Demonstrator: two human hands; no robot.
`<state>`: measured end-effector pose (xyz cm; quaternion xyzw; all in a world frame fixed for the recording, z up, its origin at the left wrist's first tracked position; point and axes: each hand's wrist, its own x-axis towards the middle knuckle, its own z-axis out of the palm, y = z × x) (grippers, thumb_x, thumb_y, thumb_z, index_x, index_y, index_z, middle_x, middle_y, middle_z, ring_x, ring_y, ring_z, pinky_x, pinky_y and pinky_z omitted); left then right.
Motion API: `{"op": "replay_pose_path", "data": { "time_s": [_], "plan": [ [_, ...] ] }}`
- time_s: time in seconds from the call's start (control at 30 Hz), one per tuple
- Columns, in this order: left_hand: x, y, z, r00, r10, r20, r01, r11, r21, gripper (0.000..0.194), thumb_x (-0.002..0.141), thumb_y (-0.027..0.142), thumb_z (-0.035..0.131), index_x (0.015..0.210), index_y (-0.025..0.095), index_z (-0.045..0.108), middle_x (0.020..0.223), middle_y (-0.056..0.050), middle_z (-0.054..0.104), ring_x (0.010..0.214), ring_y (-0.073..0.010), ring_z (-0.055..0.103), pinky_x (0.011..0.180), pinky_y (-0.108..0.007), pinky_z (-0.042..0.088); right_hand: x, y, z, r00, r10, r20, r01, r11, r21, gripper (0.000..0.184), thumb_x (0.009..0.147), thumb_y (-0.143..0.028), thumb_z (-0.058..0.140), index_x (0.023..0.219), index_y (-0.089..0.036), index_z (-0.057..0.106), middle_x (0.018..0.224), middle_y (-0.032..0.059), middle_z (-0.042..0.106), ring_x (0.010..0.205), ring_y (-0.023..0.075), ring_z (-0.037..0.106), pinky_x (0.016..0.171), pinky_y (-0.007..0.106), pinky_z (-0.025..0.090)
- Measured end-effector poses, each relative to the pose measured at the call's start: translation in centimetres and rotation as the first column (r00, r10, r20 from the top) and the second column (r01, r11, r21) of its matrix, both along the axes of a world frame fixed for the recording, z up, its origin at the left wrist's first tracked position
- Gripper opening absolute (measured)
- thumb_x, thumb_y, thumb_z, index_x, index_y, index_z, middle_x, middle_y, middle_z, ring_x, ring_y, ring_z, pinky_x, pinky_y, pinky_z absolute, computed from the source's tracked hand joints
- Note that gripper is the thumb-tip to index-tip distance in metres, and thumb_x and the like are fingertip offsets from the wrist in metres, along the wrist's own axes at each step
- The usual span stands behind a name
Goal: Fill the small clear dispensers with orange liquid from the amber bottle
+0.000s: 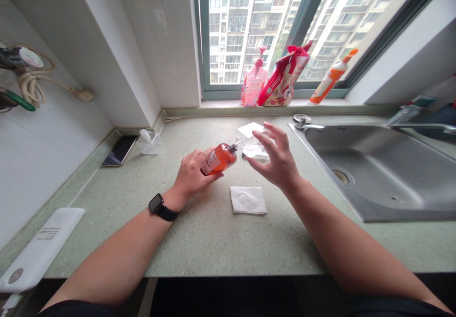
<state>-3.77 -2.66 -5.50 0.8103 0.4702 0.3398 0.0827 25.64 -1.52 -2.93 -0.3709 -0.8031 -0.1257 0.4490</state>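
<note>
My left hand (192,172) is wrapped round a small bottle of orange-red liquid (221,158), tilted with its neck up to the right. The bottle has a pale label, black threads at the neck and a clear tip. Just right of that tip, my right hand (280,160) is raised with fingers spread and thumb apart, holding nothing. A folded white tissue (248,200) lies flat on the counter below the hands. Behind the bottle's tip stands a white box (250,130), partly hidden, with something whitish in front of it that I cannot make out.
A steel sink (392,165) is set into the green counter (199,241) on the right. A phone (120,150) and a clear tissue holder (147,142) lie back left; a white power bank (42,246) is front left. A pump bottle (253,84), red bag (285,77) and orange-white bottle (331,79) line the sill.
</note>
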Motion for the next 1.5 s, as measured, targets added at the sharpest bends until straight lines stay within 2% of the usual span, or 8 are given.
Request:
{"op": "replay_pose_path", "data": {
  "time_s": [0.47,1.03,1.17,1.37,1.5],
  "plan": [
    [-0.05,0.09,0.08,1.000,-0.012,0.009,0.012,1.000,-0.006,0.081,0.087,0.062,0.084,0.156,0.029,0.057,0.124,-0.010,0.071,0.111,-0.0310,0.068,0.100,-0.047,0.053,-0.25,-0.20,0.04,1.000,-0.030,0.002,0.030,0.999,0.029,0.091,0.090,-0.029,0.081,0.168,-0.045,0.037,0.165,0.0107,0.044,0.139,0.0394,0.059,0.111,0.063,0.060],
    [-0.25,0.34,-0.22,1.000,-0.021,0.013,0.021,1.000,-0.015,0.082,0.087,0.062,0.084,0.158,0.030,0.056,0.123,-0.009,0.071,0.115,-0.0310,0.068,0.104,-0.048,0.053,-0.71,-0.43,-0.06,0.999,-0.034,-0.021,0.035,0.998,0.045,0.094,0.089,-0.026,0.081,0.169,-0.039,0.033,0.163,0.0150,0.045,0.142,0.0431,0.058,0.109,0.068,0.061],
    [-0.30,0.36,-0.28,1.000,-0.023,0.016,0.023,1.000,-0.017,0.083,0.087,0.062,0.084,0.158,0.030,0.056,0.123,-0.009,0.072,0.114,-0.0307,0.068,0.104,-0.047,0.053,-0.83,-0.54,0.07,0.999,-0.016,-0.033,0.018,0.998,0.059,0.097,0.089,-0.025,0.081,0.170,-0.038,0.031,0.163,0.0159,0.047,0.143,0.0429,0.058,0.108,0.066,0.062],
    [-0.33,0.39,-0.38,0.999,-0.025,0.022,0.025,1.000,-0.013,0.082,0.087,0.064,0.084,0.157,0.029,0.057,0.123,-0.009,0.072,0.115,-0.0313,0.068,0.104,-0.047,0.052,-0.91,-0.58,0.19,0.999,-0.015,-0.048,0.018,0.997,0.076,0.100,0.089,-0.026,0.081,0.172,-0.037,0.026,0.163,0.0158,0.049,0.146,0.0431,0.056,0.114,0.069,0.058],
    [-0.33,0.34,-0.19,1.000,-0.026,0.010,0.027,0.999,-0.023,0.081,0.088,0.064,0.083,0.157,0.029,0.057,0.124,-0.010,0.071,0.115,-0.0316,0.067,0.103,-0.047,0.052,-0.96,-0.64,0.24,0.998,-0.005,-0.055,0.008,0.998,0.057,0.101,0.090,-0.025,0.080,0.173,-0.038,0.024,0.166,0.0155,0.048,0.148,0.0430,0.056,0.110,0.066,0.062]
  ]
}}
